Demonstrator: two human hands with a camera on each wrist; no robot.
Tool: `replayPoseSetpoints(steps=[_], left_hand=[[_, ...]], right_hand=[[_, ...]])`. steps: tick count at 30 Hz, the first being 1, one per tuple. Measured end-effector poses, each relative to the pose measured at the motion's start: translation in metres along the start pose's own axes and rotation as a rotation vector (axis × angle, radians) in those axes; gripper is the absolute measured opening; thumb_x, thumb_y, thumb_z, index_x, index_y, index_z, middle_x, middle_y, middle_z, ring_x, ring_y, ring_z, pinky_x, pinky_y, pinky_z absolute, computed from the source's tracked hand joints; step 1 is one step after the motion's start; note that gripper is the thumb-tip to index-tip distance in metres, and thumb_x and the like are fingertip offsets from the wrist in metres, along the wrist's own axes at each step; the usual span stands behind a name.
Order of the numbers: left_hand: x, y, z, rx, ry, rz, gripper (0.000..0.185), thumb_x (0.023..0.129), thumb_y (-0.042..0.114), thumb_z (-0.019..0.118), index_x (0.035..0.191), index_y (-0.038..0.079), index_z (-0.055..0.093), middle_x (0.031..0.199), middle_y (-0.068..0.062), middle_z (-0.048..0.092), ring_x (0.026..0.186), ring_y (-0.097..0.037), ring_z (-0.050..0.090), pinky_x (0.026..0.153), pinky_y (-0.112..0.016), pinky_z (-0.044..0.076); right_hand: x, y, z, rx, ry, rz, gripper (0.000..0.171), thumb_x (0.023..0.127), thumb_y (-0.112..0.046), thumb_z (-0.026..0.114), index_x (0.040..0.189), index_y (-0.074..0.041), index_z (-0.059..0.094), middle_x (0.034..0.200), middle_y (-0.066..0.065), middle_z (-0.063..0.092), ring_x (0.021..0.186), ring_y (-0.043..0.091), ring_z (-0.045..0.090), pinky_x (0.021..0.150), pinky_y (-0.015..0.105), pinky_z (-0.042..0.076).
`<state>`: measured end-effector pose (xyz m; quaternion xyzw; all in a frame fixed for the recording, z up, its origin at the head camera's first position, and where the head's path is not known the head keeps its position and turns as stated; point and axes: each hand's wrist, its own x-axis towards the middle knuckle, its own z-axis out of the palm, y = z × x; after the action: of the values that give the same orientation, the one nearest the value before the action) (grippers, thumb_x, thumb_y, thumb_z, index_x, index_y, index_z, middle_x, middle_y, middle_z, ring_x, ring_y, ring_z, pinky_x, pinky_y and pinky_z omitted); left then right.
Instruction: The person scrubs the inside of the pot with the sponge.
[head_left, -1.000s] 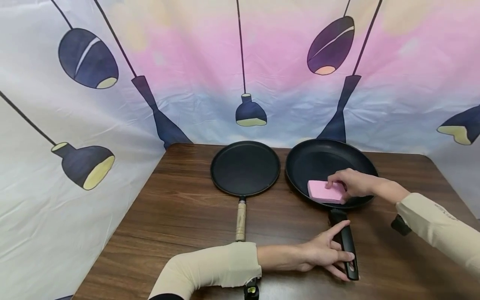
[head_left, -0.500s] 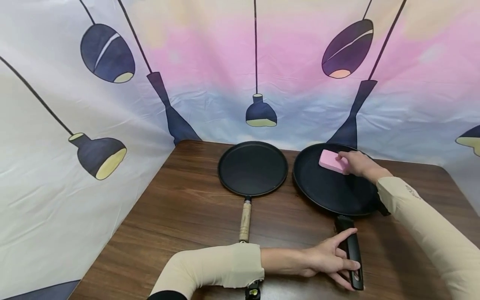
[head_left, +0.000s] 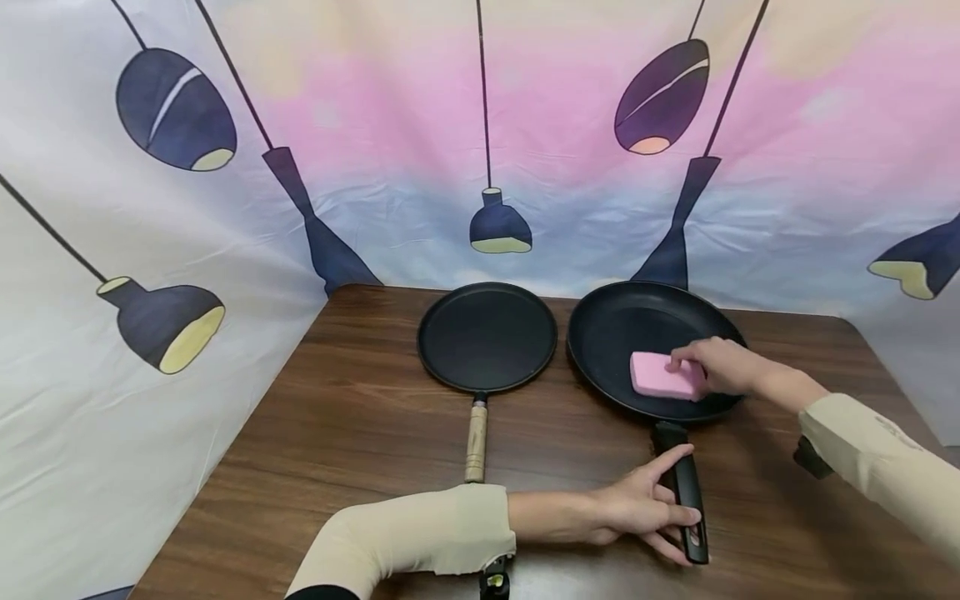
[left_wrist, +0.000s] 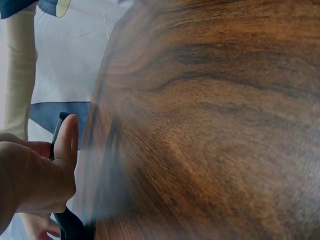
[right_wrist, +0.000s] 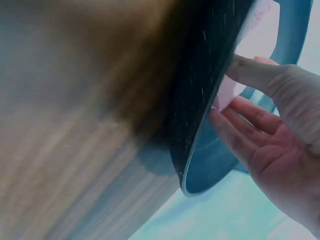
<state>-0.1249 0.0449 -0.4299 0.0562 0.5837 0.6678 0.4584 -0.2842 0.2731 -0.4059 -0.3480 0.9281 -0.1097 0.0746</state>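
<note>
A deep black frying pan (head_left: 600, 342) stands at the right of the table. My right hand (head_left: 723, 367) grips a pink sponge (head_left: 660, 377) against the near part of its inside. In the right wrist view the thumb and fingers of the right hand (right_wrist: 280, 110) pinch the sponge (right_wrist: 229, 95) behind the pan's rim (right_wrist: 192, 187). My left hand (head_left: 637, 506) holds the pan's black handle (head_left: 686, 483), with fingers and thumb around it. The left wrist view shows the left hand (left_wrist: 42, 170) with its thumb along the handle (left_wrist: 70, 225).
A flat black pan (head_left: 487, 337) with a wooden handle (head_left: 476, 442) lies left of the frying pan, its handle end close to my left sleeve (head_left: 442, 529). Both rest on a brown wooden table (head_left: 337, 433). A cloth printed with lamps (head_left: 375, 167) hangs behind the table.
My right hand has wiped the sponge from the near part of the frying pan to its far side and back again. The left hand keeps its hold on the handle.
</note>
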Motion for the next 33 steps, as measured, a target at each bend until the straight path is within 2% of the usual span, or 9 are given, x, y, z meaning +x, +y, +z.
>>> replayPoseSetpoints(steps=[5, 8, 11, 16, 19, 23, 28, 30, 33], left_hand=[[0.0, 0.0, 0.001, 0.008, -0.001, 0.006, 0.079, 0.099, -0.01, 0.057, 0.152, 0.043, 0.034, 0.095, -0.01, 0.065, 0.108, -0.052, 0.067, 0.089, -0.063, 0.054], [0.0, 0.001, 0.002, 0.0, 0.003, 0.004, 0.077, 0.099, -0.01, 0.057, 0.15, 0.044, 0.036, 0.096, -0.01, 0.065, 0.108, -0.052, 0.067, 0.09, -0.063, 0.054], [0.0, 0.002, 0.003, -0.001, 0.013, 0.005, 0.075, 0.099, -0.009, 0.057, 0.147, 0.045, 0.038, 0.095, -0.009, 0.065, 0.108, -0.051, 0.068, 0.09, -0.062, 0.054], [-0.001, 0.001, 0.004, 0.0, 0.018, 0.002, 0.073, 0.099, -0.008, 0.058, 0.145, 0.045, 0.04, 0.089, -0.009, 0.064, 0.107, -0.051, 0.068, 0.09, -0.062, 0.054], [-0.001, 0.0, 0.005, 0.002, 0.013, -0.002, 0.072, 0.099, -0.008, 0.058, 0.145, 0.045, 0.041, 0.088, -0.009, 0.064, 0.106, -0.05, 0.068, 0.091, -0.062, 0.054], [-0.001, 0.0, 0.007, 0.006, -0.003, -0.007, 0.072, 0.1, -0.007, 0.058, 0.144, 0.047, 0.04, 0.09, -0.008, 0.065, 0.108, -0.05, 0.068, 0.092, -0.062, 0.053], [-0.001, 0.001, 0.006, -0.006, -0.005, 0.006, 0.072, 0.1, -0.007, 0.058, 0.145, 0.046, 0.04, 0.094, -0.009, 0.066, 0.109, -0.051, 0.067, 0.093, -0.063, 0.053], [-0.001, 0.0, 0.006, -0.01, -0.002, 0.011, 0.072, 0.099, -0.007, 0.058, 0.145, 0.046, 0.039, 0.095, -0.009, 0.067, 0.108, -0.051, 0.068, 0.092, -0.062, 0.053], [-0.003, -0.001, 0.004, -0.014, 0.004, 0.016, 0.072, 0.099, -0.008, 0.058, 0.145, 0.045, 0.039, 0.094, -0.009, 0.067, 0.108, -0.052, 0.067, 0.091, -0.063, 0.054]], right_hand=[[-0.012, -0.013, 0.001, 0.008, -0.052, -0.017, 0.042, 0.075, 0.01, 0.082, 0.108, -0.014, 0.073, 0.111, 0.019, 0.073, 0.082, 0.02, 0.06, 0.065, 0.027, 0.05], [-0.005, -0.011, -0.001, -0.013, -0.038, -0.008, 0.04, 0.075, 0.01, 0.081, 0.107, -0.013, 0.073, 0.107, 0.016, 0.073, 0.077, 0.018, 0.056, 0.063, 0.027, 0.048], [0.006, -0.004, -0.002, -0.012, -0.013, 0.027, 0.039, 0.078, 0.009, 0.08, 0.112, -0.008, 0.072, 0.093, 0.01, 0.071, 0.067, 0.014, 0.051, 0.058, 0.027, 0.044], [0.03, 0.018, -0.006, 0.036, 0.0, 0.138, 0.036, 0.086, 0.01, 0.069, 0.121, 0.001, 0.067, 0.076, 0.004, 0.062, 0.065, 0.016, 0.05, 0.062, 0.031, 0.045], [0.042, 0.031, -0.008, 0.053, -0.005, 0.239, 0.037, 0.089, 0.012, 0.059, 0.124, 0.0, 0.065, 0.076, 0.005, 0.062, 0.071, 0.021, 0.053, 0.068, 0.036, 0.046], [0.047, 0.044, -0.008, 0.01, 0.008, 0.317, 0.038, 0.088, 0.01, 0.059, 0.123, -0.001, 0.066, 0.087, 0.013, 0.065, 0.079, 0.028, 0.054, 0.072, 0.041, 0.047], [0.047, 0.046, -0.008, -0.047, 0.046, 0.279, 0.034, 0.086, 0.005, 0.071, 0.119, -0.001, 0.069, 0.109, 0.028, 0.068, 0.084, 0.034, 0.057, 0.082, 0.054, 0.054], [0.045, 0.043, -0.007, -0.054, 0.049, 0.259, 0.034, 0.085, 0.002, 0.075, 0.118, -0.001, 0.07, 0.112, 0.03, 0.068, 0.084, 0.034, 0.058, 0.085, 0.056, 0.054], [0.039, 0.037, -0.003, -0.052, 0.059, 0.212, 0.035, 0.083, -0.001, 0.079, 0.117, -0.001, 0.071, 0.108, 0.027, 0.07, 0.078, 0.028, 0.059, 0.078, 0.052, 0.056]])
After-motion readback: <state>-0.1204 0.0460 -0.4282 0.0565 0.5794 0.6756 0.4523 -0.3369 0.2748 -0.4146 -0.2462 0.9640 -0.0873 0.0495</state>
